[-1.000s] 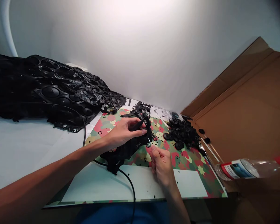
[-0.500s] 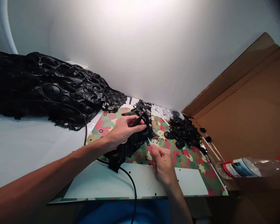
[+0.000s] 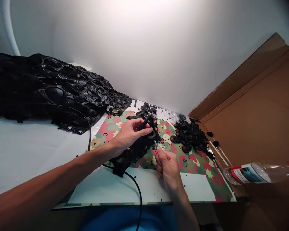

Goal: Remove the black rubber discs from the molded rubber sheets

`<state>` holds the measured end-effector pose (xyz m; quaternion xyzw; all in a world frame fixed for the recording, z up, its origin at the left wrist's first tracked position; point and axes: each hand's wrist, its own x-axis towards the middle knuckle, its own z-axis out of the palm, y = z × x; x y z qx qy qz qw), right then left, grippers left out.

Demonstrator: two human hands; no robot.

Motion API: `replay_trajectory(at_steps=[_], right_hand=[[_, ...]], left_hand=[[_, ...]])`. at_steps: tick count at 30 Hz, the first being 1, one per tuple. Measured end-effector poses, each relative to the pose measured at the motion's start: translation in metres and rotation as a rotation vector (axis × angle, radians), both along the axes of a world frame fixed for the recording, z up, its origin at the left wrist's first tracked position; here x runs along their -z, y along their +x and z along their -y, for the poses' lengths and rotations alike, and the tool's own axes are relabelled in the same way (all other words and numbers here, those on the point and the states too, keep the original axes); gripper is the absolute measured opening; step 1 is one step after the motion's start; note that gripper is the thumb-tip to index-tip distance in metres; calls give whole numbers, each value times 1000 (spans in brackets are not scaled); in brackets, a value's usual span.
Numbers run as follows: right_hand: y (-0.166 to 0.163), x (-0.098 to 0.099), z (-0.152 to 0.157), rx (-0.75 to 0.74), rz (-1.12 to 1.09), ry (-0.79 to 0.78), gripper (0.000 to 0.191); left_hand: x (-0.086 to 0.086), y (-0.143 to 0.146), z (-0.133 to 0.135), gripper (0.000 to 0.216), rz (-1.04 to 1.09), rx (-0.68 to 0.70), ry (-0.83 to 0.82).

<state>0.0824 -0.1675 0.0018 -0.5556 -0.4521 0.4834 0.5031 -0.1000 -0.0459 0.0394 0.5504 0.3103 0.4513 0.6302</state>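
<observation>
My left hand (image 3: 128, 134) is closed on a black rubber sheet (image 3: 135, 149) of moulded round parts, pinching its far end above the camouflage-patterned mat (image 3: 197, 163). My right hand (image 3: 167, 166) is closed in a pinch round a thin metal tool (image 3: 155, 143), whose tip touches the sheet's edge next to my left fingers. A pile of loose black rubber discs (image 3: 189, 135) lies to the right of both hands on the mat.
A large heap of black rubber sheets (image 3: 53, 93) fills the left rear of the white table. A black cable (image 3: 132, 183) runs under my left arm toward me. An open cardboard box (image 3: 252, 112) stands at the right, with a plastic bottle (image 3: 260, 173) lying before it.
The view shifted slightly. My right hand moved a little up toward the sheet, bringing the tool tip against it. My left hand keeps its grip.
</observation>
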Motion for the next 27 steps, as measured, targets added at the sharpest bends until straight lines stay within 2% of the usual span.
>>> replay_trajectory(at_steps=[3, 10, 14, 19, 22, 27], right_hand=[[-2, -1, 0, -1, 17, -1, 67], [-3, -1, -4, 138, -60, 2, 68], [-4, -1, -4, 148, -43, 13, 68], [-3, -2, -4, 161, 34, 22, 69], [2, -5, -2, 160, 147, 56, 67], [7, -7, 1, 22, 260, 34, 65]], left_hand=[[2, 0, -1, 41, 1, -7, -6], [-2, 0, 4, 40, 2, 79, -15], [-2, -2, 4, 38, -29, 102, 1], [-2, -3, 6, 38, -79, 242, -18], [-2, -2, 7, 40, -68, 203, -109], [2, 0, 5, 38, 19, 108, -259]])
